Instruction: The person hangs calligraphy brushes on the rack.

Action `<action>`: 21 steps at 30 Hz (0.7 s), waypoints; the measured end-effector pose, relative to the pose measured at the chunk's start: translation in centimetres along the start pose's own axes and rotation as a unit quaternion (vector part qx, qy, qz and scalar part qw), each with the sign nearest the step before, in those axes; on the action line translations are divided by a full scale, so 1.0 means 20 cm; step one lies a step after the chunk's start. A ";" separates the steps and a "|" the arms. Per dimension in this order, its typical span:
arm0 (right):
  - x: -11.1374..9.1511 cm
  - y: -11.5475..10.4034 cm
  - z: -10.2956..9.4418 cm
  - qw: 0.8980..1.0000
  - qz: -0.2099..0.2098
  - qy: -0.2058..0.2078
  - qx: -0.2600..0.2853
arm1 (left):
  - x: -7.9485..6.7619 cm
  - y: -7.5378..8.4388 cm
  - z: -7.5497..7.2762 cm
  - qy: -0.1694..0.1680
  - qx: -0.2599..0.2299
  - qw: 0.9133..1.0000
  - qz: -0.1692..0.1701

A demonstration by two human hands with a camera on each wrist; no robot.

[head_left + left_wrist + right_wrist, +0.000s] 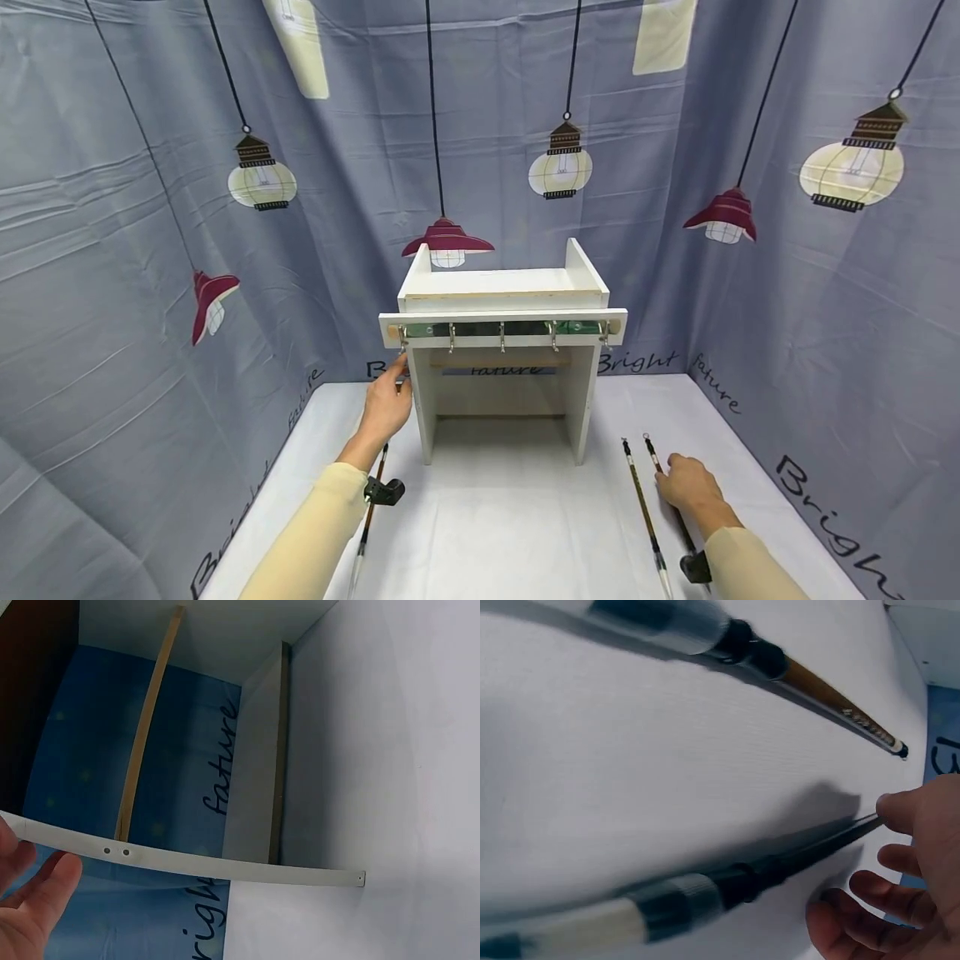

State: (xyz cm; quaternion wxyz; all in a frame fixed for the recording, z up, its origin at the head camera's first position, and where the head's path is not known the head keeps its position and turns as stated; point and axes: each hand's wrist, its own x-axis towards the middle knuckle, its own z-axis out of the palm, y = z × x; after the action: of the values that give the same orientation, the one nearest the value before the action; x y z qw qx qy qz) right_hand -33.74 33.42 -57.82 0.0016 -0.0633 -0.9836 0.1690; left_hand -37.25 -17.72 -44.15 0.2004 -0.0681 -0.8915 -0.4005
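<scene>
While our left hand (387,406) rests with relaxed fingers against the left end of the white rack's (502,350) hook rail, seemingly to steady it, our right hand (692,483) curls its fingers around the dark brush (666,487) lying on the worktop (510,517). A second brush (641,500) lies just beside it, a third (369,521) under our left forearm.
</scene>
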 end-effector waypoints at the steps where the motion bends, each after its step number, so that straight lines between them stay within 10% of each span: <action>1: 0.00 0.00 0.01 1.000 -0.003 0.000 0.002 | 0.00 0.00 0.00 0.001 0.000 1.000 0.000; 21: 0.01 0.02 0.07 0.999 -0.011 0.031 0.022 | 0.01 0.00 0.02 0.014 -0.018 1.000 0.022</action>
State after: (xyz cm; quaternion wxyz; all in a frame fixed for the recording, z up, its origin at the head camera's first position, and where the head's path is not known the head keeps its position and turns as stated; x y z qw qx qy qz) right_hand -33.87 33.39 -59.37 0.0357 -0.0581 -0.9796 0.1890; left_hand -37.45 -17.37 -44.31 0.2200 -0.0856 -0.8795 -0.4133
